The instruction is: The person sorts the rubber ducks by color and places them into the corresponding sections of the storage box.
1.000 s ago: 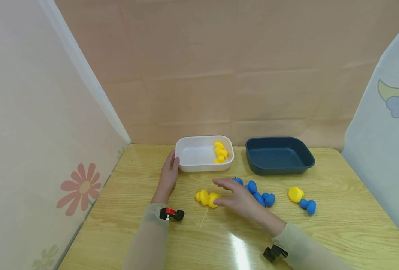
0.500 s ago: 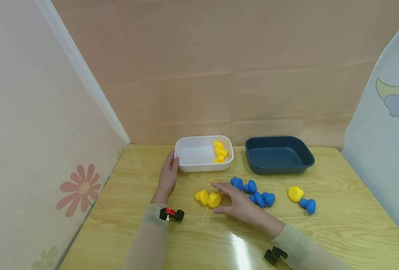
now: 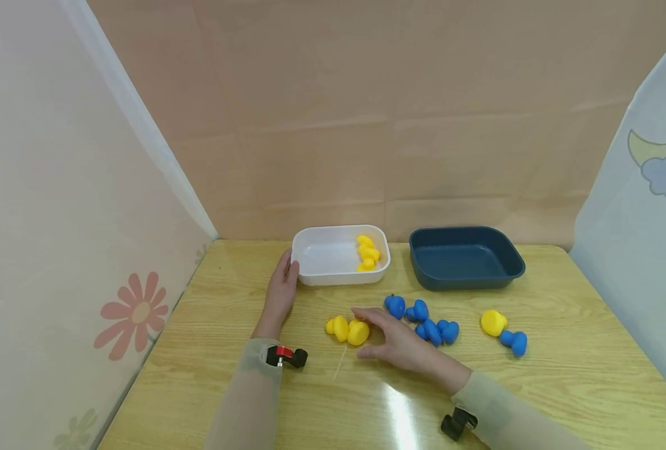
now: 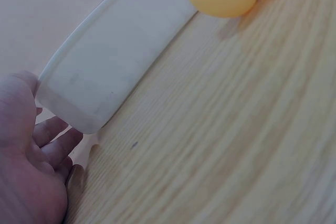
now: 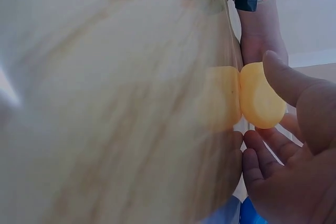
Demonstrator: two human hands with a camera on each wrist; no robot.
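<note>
My left hand (image 3: 281, 289) rests against the left end of a white tray (image 3: 341, 279), its fingers along the tray's side. In the left wrist view the thumb and fingers touch the tray's end (image 4: 105, 72). Several yellow rubber ducks (image 3: 369, 254) lie inside at its right end. My right hand (image 3: 397, 340) is spread beside a yellow duck (image 3: 358, 334) on the table. Thumb and fingers stand apart on either side of that duck, in the right wrist view (image 5: 294, 145) too; whether they touch it I cannot tell. Another yellow duck (image 3: 339, 328) sits just left of it.
A dark blue tray (image 3: 468, 284) stands at the back right. Several blue ducks (image 3: 431, 332) lie right of my right hand's fingers. Farther right are a yellow duck (image 3: 493, 323) and a blue duck (image 3: 514, 343). A tan wall backs the wooden table (image 3: 226, 375).
My right hand has come down slightly beside the yellow duck, and its fingers have lowered toward the table. The left hand and both trays have stayed in place.
</note>
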